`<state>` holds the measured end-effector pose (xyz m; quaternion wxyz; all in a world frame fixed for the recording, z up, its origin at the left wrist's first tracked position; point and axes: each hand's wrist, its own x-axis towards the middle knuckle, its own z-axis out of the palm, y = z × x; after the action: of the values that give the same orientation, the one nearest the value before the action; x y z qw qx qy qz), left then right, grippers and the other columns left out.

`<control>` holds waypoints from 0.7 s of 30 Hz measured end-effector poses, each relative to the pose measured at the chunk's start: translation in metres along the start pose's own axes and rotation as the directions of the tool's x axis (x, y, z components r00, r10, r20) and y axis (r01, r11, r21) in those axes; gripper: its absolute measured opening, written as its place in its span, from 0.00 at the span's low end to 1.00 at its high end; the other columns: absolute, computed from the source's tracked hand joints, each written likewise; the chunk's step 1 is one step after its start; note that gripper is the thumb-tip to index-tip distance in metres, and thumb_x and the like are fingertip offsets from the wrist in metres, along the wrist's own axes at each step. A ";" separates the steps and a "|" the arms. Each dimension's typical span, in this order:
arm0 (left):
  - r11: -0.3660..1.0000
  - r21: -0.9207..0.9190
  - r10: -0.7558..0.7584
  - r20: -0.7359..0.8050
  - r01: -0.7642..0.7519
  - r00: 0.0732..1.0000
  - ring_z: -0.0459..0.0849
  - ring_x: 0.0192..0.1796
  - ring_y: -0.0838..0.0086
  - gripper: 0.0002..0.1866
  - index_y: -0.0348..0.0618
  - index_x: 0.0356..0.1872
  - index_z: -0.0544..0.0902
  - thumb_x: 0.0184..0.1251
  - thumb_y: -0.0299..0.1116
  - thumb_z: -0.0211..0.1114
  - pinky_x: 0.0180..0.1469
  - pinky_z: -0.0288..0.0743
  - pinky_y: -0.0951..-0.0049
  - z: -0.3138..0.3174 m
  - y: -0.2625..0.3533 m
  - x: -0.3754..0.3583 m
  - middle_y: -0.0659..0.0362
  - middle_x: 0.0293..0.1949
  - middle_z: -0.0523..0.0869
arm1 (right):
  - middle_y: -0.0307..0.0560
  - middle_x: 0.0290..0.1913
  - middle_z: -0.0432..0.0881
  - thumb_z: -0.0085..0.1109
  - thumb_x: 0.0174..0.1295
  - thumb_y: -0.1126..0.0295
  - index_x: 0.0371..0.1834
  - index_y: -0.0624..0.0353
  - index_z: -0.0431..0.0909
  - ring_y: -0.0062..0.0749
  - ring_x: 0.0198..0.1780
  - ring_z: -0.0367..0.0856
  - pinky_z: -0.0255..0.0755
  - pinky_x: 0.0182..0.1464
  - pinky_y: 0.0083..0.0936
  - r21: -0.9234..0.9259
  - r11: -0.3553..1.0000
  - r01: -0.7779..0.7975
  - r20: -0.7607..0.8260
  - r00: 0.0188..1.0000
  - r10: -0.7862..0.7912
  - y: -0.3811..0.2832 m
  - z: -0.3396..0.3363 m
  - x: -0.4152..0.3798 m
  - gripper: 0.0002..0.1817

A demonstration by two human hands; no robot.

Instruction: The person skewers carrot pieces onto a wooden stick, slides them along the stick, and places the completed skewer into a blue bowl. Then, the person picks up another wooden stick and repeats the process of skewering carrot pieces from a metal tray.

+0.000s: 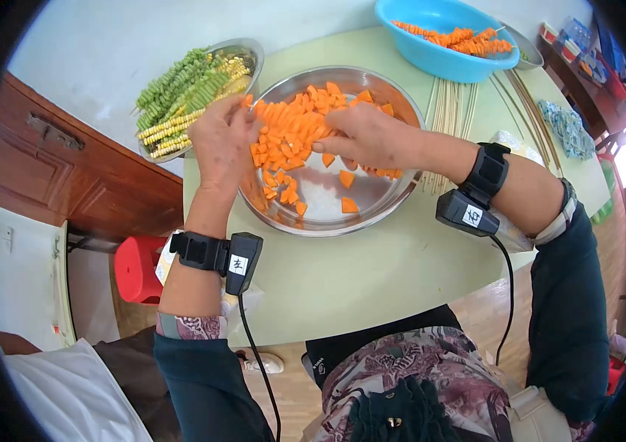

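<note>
A wide steel bowl (342,230) on the table holds many loose orange carrot pieces (281,155). Above it, a skewer threaded with carrot pieces (289,118) runs between my two hands. My left hand (223,138) is closed at the skewer's left end, over the bowl's left rim, with a carrot piece at its fingertips. My right hand (372,136) is closed around the row from the right, thumb pointing left. Its fingers hide part of the skewer. Below them, single carrot pieces (349,205) lie on the bare bowl bottom.
A metal tray (257,59) of green and yellow skewers stands back left. A blue basin (431,62) with carrot skewers stands back right. Bare bamboo sticks (449,110) and a crumpled blue cloth (566,129) lie at right. A person in white sits left; a red stool (136,269) is nearby.
</note>
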<state>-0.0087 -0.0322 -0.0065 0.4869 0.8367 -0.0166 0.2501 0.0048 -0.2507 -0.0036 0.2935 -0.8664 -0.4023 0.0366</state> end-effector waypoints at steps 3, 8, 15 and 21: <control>0.995 -0.093 -0.042 -0.002 0.042 0.999 0.83 0.33 0.75 0.11 0.28 0.42 0.79 0.60 0.20 0.57 0.35 0.80 0.79 0.002 0.003 0.000 0.52 0.33 0.83 | 0.42 0.15 0.75 0.50 0.64 0.57 0.30 0.67 0.72 0.25 0.12 0.72 0.67 0.14 0.22 0.374 0.902 -0.215 0.187 0.970 0.154 -0.008 -0.010 0.001 0.19; 0.983 -0.161 -0.088 0.000 0.086 0.996 0.83 0.33 0.75 0.11 0.28 0.42 0.79 0.59 0.20 0.57 0.35 0.80 0.79 0.003 0.009 -0.002 0.52 0.33 0.83 | 0.44 0.14 0.74 0.49 0.64 0.57 0.29 0.66 0.71 0.28 0.11 0.71 0.68 0.16 0.25 0.283 0.939 -0.197 0.135 0.977 0.164 -0.003 -0.003 0.001 0.19; 0.986 -0.153 -0.064 0.013 0.065 0.998 0.84 0.34 0.72 0.10 0.27 0.41 0.79 0.60 0.21 0.56 0.36 0.81 0.76 0.005 0.006 -0.003 0.51 0.32 0.83 | 0.56 0.21 0.77 0.50 0.62 0.57 0.29 0.66 0.72 0.51 0.29 0.78 0.71 0.32 0.42 -0.239 0.971 -0.007 -0.026 1.000 0.001 0.000 0.002 0.000 0.19; 0.986 -0.160 -0.043 0.036 0.048 0.998 0.84 0.33 0.72 0.10 0.27 0.40 0.79 0.62 0.23 0.56 0.36 0.81 0.75 0.003 0.008 -0.003 0.51 0.32 0.83 | 0.54 0.17 0.73 0.51 0.62 0.58 0.27 0.64 0.70 0.48 0.23 0.75 0.69 0.27 0.39 -0.256 0.964 0.069 -0.109 0.989 -0.100 0.012 0.009 0.003 0.17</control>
<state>-0.0124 -0.0396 -0.0033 0.5582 0.7987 -0.0254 0.2234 0.0122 -0.2497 -0.0172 0.2067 -0.8793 -0.4217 -0.0798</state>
